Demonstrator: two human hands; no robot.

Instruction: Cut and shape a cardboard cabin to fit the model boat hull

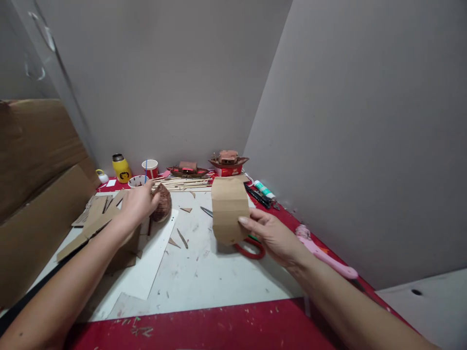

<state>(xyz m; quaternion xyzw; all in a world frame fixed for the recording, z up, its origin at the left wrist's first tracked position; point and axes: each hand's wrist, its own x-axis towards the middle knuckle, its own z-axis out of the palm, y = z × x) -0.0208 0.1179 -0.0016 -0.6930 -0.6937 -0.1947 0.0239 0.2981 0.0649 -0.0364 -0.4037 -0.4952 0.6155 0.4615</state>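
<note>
My right hand [268, 231] pinches a curved piece of tan cardboard [229, 209] by its right edge, thumb in front. The piece hangs above the white work sheet, over a pair of scissors with red handles [253, 252], which it partly covers. My left hand [140, 201] has its fingers closed at the edge of a brown, ridged, boat-shaped piece [163, 204]; the fingertips are partly hidden behind it. Two small brown model boats stand at the back, one low boat [188, 169] and one boat on a red box [228, 160].
Cut cardboard pieces [97, 214] and a large cardboard box [40, 218] are on the left. At the back stand a yellow bottle [122, 168], a paper cup [150, 167] and thin wooden sticks [182, 183]. A glue tube [264, 189] and pink glue gun [332, 260] lie right.
</note>
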